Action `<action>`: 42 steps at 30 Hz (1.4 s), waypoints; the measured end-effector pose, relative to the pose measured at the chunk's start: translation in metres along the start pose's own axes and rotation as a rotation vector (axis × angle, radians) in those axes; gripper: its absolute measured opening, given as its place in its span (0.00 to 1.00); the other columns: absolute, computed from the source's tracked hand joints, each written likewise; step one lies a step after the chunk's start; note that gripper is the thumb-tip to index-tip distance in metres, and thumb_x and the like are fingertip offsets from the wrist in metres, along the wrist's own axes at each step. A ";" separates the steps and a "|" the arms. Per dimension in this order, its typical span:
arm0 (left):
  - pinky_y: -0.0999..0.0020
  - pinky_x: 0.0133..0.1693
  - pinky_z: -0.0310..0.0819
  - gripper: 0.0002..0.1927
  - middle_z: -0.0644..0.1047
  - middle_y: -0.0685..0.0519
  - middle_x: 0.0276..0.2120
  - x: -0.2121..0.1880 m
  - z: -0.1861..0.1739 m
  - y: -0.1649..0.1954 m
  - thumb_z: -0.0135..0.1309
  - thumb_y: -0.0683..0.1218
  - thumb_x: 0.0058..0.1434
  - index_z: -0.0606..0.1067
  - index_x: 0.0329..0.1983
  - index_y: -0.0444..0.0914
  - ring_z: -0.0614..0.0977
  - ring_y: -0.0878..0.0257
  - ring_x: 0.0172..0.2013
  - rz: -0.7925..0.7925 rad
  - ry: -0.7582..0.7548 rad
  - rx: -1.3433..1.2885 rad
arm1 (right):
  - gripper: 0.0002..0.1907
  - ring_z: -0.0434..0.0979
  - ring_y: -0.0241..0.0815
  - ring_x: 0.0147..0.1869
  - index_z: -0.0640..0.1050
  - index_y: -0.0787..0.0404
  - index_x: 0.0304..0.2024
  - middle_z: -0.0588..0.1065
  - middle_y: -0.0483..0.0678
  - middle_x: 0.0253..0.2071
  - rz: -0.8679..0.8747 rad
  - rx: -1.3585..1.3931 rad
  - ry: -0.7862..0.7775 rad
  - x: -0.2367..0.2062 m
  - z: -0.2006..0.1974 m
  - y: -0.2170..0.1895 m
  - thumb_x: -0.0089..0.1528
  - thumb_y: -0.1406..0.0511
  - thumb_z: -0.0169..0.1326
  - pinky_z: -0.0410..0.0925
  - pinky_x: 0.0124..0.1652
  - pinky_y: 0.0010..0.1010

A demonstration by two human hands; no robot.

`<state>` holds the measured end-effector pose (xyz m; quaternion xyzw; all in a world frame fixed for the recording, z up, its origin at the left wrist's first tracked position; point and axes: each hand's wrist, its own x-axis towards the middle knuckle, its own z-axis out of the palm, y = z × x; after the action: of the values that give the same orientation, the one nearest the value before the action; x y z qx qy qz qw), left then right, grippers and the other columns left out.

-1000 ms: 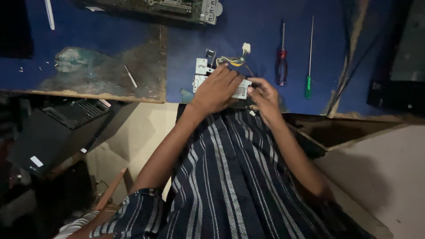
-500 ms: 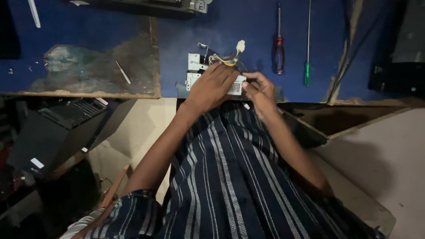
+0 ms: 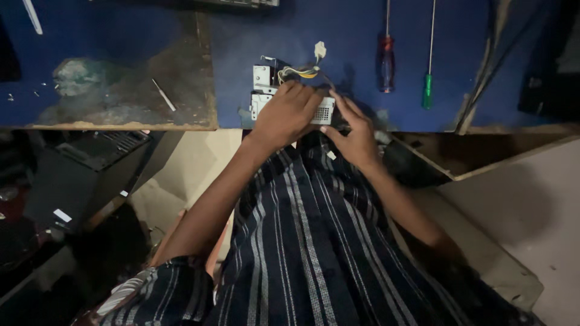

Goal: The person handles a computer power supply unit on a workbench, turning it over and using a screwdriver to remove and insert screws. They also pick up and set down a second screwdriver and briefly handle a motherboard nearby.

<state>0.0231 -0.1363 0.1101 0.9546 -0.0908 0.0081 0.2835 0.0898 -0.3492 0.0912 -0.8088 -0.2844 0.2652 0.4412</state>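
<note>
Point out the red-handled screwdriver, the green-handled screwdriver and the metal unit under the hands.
red-handled screwdriver [image 3: 386, 71]: head view, on its red handle.
green-handled screwdriver [image 3: 428, 92]: head view, on its green handle.
metal unit [image 3: 262, 77]: head view, on its upper left bracket.

Seen from above, a left hand [image 3: 289, 113] lies flat over a small silver metal box with yellow wires [image 3: 272, 90] at the edge of a worn blue workbench [image 3: 121, 54]. The right hand [image 3: 356, 136] touches the box's vented end. A red-handled screwdriver [image 3: 386, 60] and a green-handled screwdriver [image 3: 428, 87] lie nearby.
</note>
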 end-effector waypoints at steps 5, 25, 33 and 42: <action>0.55 0.57 0.65 0.37 0.75 0.46 0.47 0.003 -0.006 -0.001 0.65 0.56 0.55 0.69 0.62 0.32 0.76 0.49 0.50 0.025 0.042 0.036 | 0.42 0.66 0.56 0.76 0.59 0.63 0.75 0.66 0.62 0.72 -0.034 0.045 -0.026 0.006 0.005 -0.007 0.62 0.71 0.64 0.63 0.68 0.38; 0.56 0.66 0.67 0.33 0.72 0.47 0.58 -0.050 -0.017 -0.021 0.68 0.40 0.59 0.62 0.61 0.38 0.74 0.56 0.62 -0.251 0.352 -1.119 | 0.62 0.62 0.58 0.76 0.50 0.64 0.77 0.61 0.59 0.74 -0.035 -0.023 0.006 0.008 -0.037 0.005 0.50 0.56 0.72 0.59 0.71 0.47; 0.63 0.62 0.70 0.33 0.75 0.52 0.53 -0.084 0.050 -0.029 0.67 0.37 0.57 0.64 0.62 0.38 0.76 0.61 0.57 -0.434 0.686 -1.542 | 0.55 0.65 0.56 0.75 0.59 0.67 0.72 0.67 0.60 0.70 -0.015 0.101 -0.188 0.025 -0.017 0.025 0.51 0.56 0.73 0.59 0.71 0.47; 0.62 0.60 0.72 0.38 0.73 0.49 0.57 -0.086 0.040 -0.053 0.69 0.37 0.54 0.66 0.66 0.40 0.75 0.58 0.59 -0.412 0.372 -1.284 | 0.45 0.67 0.60 0.66 0.71 0.68 0.59 0.66 0.65 0.61 -0.155 -0.274 -0.069 0.029 -0.027 -0.013 0.47 0.55 0.75 0.68 0.60 0.48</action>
<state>-0.0531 -0.0999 0.0426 0.5790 0.1551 0.0624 0.7980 0.1250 -0.3385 0.1104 -0.8275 -0.3944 0.2167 0.3357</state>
